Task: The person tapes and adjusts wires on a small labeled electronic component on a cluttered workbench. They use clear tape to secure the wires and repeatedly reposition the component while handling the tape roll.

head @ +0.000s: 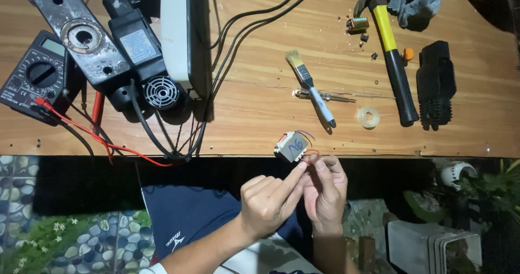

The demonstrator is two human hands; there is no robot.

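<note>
Left to right: multimeter [33,78] far left with red lead [103,139] trailing to the near edge, dark appliance casing [116,46] beside it, label panel on top, pale grey rectangle. Middle: paintbrush [311,87]. My left hand [268,201] and right hand [325,190] are together at the near edge of the table [244,122], fingertips pinched on orange wires of a small grey module [292,147] with blue scribble on its face. I judge wire work mid-way, module still off the casing. Right: tape roll [369,117], yellow-handled hammer [391,52].
</note>
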